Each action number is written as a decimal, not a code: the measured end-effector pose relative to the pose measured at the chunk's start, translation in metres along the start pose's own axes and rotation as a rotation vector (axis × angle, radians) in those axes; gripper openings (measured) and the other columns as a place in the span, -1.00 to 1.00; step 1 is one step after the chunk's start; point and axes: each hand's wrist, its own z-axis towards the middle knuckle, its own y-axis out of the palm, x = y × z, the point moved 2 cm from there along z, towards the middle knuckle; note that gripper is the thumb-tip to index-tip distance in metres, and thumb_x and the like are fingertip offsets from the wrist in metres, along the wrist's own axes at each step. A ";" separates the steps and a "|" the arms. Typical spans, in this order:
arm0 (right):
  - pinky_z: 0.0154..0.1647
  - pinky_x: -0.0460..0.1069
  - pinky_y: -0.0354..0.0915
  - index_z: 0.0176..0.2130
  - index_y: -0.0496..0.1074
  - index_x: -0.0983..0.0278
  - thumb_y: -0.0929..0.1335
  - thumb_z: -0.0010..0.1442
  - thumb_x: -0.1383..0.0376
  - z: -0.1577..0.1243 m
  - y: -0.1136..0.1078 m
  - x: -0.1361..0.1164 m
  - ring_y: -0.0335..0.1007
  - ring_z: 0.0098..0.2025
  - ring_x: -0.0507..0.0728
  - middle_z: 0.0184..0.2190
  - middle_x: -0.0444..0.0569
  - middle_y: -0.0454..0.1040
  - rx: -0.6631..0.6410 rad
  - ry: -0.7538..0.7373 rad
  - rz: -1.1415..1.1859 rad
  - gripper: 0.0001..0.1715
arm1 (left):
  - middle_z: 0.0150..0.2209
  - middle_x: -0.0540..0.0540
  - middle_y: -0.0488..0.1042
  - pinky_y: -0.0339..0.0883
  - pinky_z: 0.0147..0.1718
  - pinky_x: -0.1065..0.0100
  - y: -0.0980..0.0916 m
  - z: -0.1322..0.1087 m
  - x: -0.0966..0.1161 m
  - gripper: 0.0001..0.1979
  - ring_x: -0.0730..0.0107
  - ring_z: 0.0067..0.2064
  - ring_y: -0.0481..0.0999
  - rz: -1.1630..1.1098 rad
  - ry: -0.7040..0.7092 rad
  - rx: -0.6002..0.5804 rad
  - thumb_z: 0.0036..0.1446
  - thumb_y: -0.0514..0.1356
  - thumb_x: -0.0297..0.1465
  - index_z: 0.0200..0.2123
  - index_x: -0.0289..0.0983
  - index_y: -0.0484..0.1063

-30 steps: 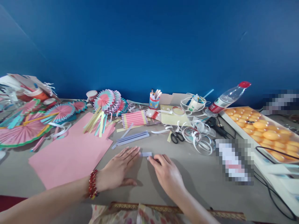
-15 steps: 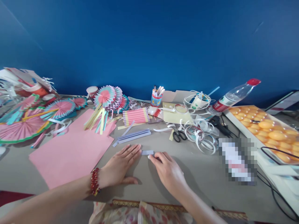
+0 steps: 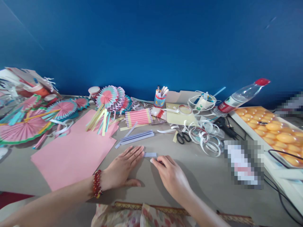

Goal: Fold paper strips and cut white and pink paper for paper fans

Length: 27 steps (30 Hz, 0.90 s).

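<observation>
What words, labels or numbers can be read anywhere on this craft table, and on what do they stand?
No text here can be read.
The red label on the bottle: print too small and blurred to read.
The pen cup: a drawn pattern only, no letters made out.
The flat thing right of the scissors: blurred out, unreadable.
</observation>
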 end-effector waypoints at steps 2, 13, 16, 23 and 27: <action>-0.16 0.01 0.36 0.05 0.46 0.27 0.29 0.24 0.53 0.002 0.001 -0.002 0.35 -0.20 0.14 -0.23 0.02 0.44 0.012 0.005 0.006 -0.58 | 0.42 -0.32 -0.16 -0.30 0.35 0.03 0.000 0.000 0.000 0.02 -0.01 0.42 -0.14 0.002 0.000 0.006 0.18 -0.06 0.22 0.42 -0.34 -0.32; -0.18 -0.01 0.35 0.01 0.47 0.28 0.28 0.26 0.51 0.009 0.002 -0.009 0.35 -0.21 0.13 -0.24 0.01 0.44 -0.030 0.022 0.006 -0.63 | 0.43 -0.30 -0.23 -0.23 0.35 0.02 -0.013 -0.003 -0.004 0.01 0.00 0.42 -0.16 -0.078 0.032 -0.014 0.22 0.00 0.15 0.42 -0.31 -0.47; -0.20 -0.01 0.34 0.00 0.47 0.29 0.28 0.25 0.52 0.011 -0.002 -0.010 0.35 -0.22 0.14 -0.25 0.01 0.44 -0.054 0.018 -0.013 -0.63 | 0.43 -0.26 -0.23 -0.22 0.35 0.01 -0.019 -0.011 -0.011 -0.02 0.01 0.42 -0.16 -0.093 0.035 -0.031 0.24 0.01 0.12 0.42 -0.26 -0.46; -0.23 0.02 0.32 0.03 0.46 0.29 0.30 0.24 0.51 0.013 -0.002 -0.012 0.34 -0.21 0.16 -0.23 0.03 0.45 -0.062 0.004 -0.047 -0.62 | 0.43 -0.25 -0.20 -0.28 0.36 0.02 -0.009 -0.021 -0.016 0.01 0.00 0.41 -0.09 -0.057 0.024 -0.044 0.18 0.02 0.18 0.43 -0.26 -0.38; -0.21 0.01 0.33 0.04 0.45 0.28 0.30 0.24 0.51 0.012 0.000 -0.012 0.34 -0.22 0.15 -0.23 0.02 0.45 -0.051 -0.002 -0.039 -0.61 | 0.42 -0.26 -0.18 -0.28 0.36 0.03 -0.010 -0.019 -0.014 0.02 0.01 0.41 -0.09 -0.039 0.024 -0.039 0.18 0.00 0.19 0.43 -0.28 -0.37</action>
